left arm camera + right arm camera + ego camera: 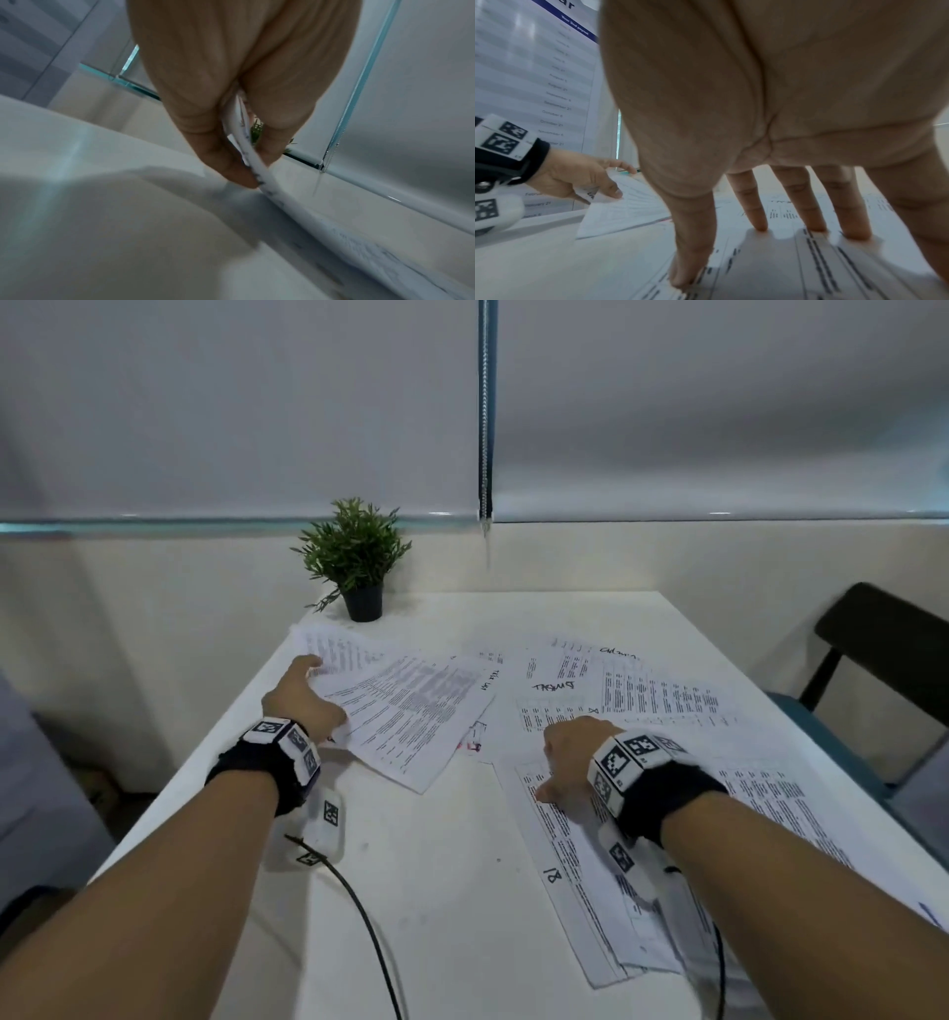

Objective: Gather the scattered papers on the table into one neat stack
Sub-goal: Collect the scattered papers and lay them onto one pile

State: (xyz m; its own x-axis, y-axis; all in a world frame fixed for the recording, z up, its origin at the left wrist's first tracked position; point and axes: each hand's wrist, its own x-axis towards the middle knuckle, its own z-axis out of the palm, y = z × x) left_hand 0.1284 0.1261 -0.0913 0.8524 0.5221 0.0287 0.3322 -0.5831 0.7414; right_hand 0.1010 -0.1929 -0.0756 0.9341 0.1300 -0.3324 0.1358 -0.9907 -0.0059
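Printed papers lie scattered over the white table (436, 891). My left hand (303, 698) pinches the left edge of a fanned bundle of sheets (405, 711), lifting that edge off the table. The left wrist view shows thumb and fingers of the left hand (246, 162) clamped on the curved paper edge (272, 194). My right hand (570, 747) presses down with straight fingers on a sheet (575, 855) at the right. In the right wrist view its fingertips (761, 225) touch the printed sheet (808, 263). More overlapping sheets (642, 690) lie beyond it.
A small potted plant (359, 562) stands at the table's far left corner by the wall. A black chair (883, 649) is at the right. A black cable (359, 906) runs over the near table. A printed poster (552, 81) hangs at the left.
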